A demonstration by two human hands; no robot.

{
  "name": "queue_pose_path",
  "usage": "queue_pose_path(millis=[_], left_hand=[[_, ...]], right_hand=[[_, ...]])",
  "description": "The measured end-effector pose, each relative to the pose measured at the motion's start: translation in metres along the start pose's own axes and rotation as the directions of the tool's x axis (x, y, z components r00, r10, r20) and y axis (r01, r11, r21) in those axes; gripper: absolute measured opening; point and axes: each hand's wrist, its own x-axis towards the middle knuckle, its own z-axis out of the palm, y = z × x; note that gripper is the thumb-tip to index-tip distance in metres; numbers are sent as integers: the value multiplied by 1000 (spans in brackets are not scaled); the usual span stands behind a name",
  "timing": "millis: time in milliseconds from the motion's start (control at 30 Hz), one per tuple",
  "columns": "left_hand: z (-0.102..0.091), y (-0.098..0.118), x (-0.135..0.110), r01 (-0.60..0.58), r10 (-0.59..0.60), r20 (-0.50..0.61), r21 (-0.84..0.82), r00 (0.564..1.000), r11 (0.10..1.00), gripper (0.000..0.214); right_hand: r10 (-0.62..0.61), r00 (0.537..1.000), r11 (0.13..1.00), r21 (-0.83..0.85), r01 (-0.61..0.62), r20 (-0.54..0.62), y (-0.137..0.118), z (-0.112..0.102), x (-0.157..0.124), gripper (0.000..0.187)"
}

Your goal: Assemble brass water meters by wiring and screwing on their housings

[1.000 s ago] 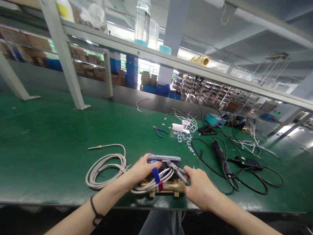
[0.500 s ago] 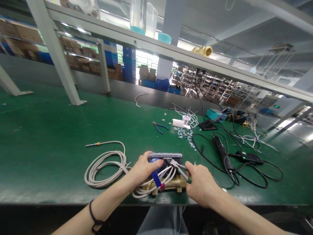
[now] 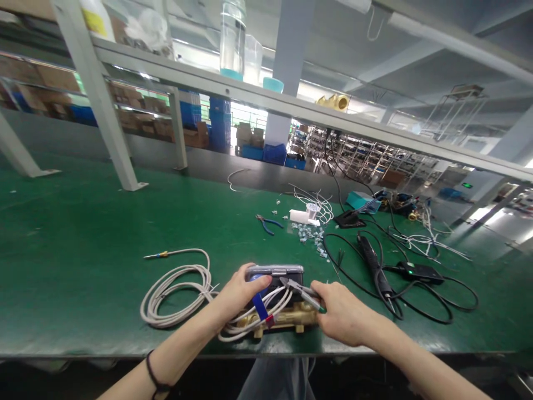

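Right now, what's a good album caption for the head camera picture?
Left hand holds a brass-bodied device while the right hand grips pliers near its white cables.

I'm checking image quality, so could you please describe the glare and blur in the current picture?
Head view: far windows blown out, pale sheen on the green tabletop; head view: distant racks soft, fine detail on the pliers unclear, though their outline is readable.

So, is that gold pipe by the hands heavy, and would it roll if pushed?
The brass-coloured pipe would probably feel heavy for its size, since it looks like thick metal. It likely wouldn't roll smoothly, because stubs poke out along its near side.
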Motion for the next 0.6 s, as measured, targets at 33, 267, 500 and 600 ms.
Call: queue_pose_path(millis=[33,267,500,600], left_hand=[[0,-2,0,-2,2,0,-1,1000,1000,75],[2,-9,2,0,-1,-23,-18,1000,1000,77],[4,-15,6,28,-23,-120,36,992,999,70],[3,-23,12,40,-31,-120,65,992,997,71]], right_hand=[[-15,1000,1000,11,15,4,4,-8,-1,4],[64,986,998,1,-65,-157,38,-33,64,25],[4,998,998,-69,-8,-68,36,9,156,35],[-24,991,996,-85,13,-131,24,20,166,41]])
